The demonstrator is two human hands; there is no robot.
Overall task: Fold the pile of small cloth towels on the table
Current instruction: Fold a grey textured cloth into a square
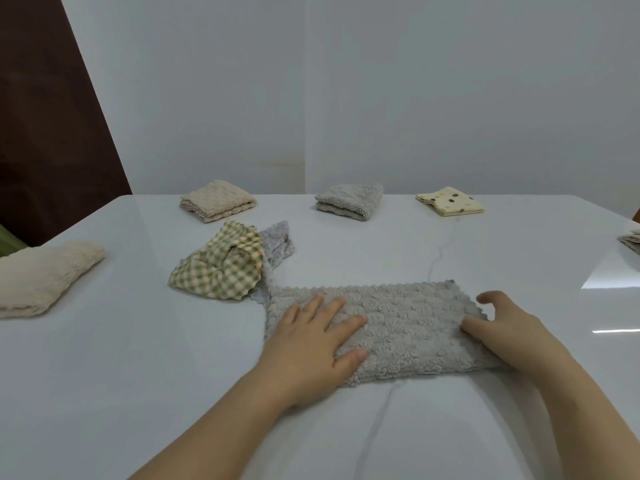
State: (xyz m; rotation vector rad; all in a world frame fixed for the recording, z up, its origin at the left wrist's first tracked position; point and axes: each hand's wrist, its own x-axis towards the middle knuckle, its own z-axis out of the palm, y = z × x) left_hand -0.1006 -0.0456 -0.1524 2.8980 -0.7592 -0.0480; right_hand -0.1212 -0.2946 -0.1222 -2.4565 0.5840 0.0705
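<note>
A grey fluffy towel [398,323] lies folded into a long rectangle on the white table [138,375] in front of me. My left hand [311,344] rests flat on its left half with the fingers spread and straight. My right hand [509,327] is at the towel's right end, thumb on top and fingers lying along the edge; whether it pinches the cloth I cannot tell. Behind and to the left lies a crumpled green checked towel [221,265] over a pale floral one [277,244].
Folded towels lie around the table: a beige one [218,201], a grey one [349,201] and a yellow dotted one [450,201] along the far edge, a cream one [41,275] at the left, and another folded cloth [632,242] at the right edge. A white wall stands behind.
</note>
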